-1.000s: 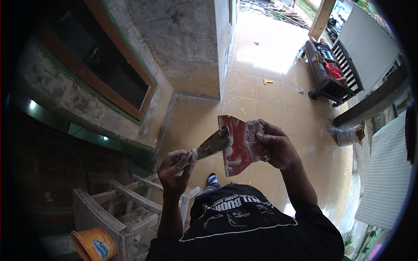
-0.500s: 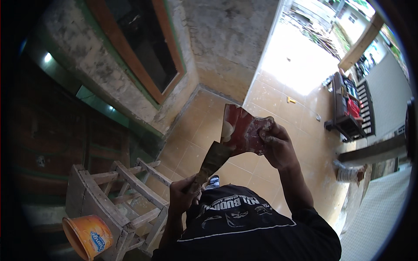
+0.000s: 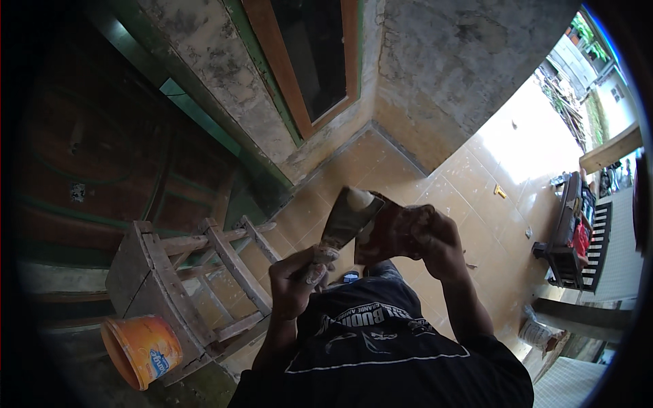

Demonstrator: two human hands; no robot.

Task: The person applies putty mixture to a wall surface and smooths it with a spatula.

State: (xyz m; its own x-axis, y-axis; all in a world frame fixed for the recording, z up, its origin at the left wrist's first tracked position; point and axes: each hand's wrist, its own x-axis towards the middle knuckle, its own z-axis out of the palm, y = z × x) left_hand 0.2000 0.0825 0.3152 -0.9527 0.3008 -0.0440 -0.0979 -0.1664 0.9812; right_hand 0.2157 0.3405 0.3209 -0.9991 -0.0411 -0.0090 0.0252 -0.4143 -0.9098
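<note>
My left hand [image 3: 292,280] is closed round the caked handle of a putty knife [image 3: 343,221], whose blade points up and away from me. A lump of white putty [image 3: 359,198] sits near the blade's tip. My right hand [image 3: 441,246] pinches a dark red flat spreader plate [image 3: 393,236] by its scalloped, smeared end. The plate's straight edge is beside the blade; whether they touch I cannot tell. Both tools are held in front of my chest, above the tiled floor.
To the left stands a worn wooden stepladder [image 3: 224,272] with an orange bucket [image 3: 143,350] by it. Beyond are patchy plastered walls [image 3: 449,75] and a window frame [image 3: 306,126]. A yellow tool [image 3: 500,192] lies on the floor; a dark bench [image 3: 568,234] is at the right.
The putty knife has turned up, and the white lump now sits on its blade instead of at the plate's edge. The view has swung left, so the room appears shifted right.
</note>
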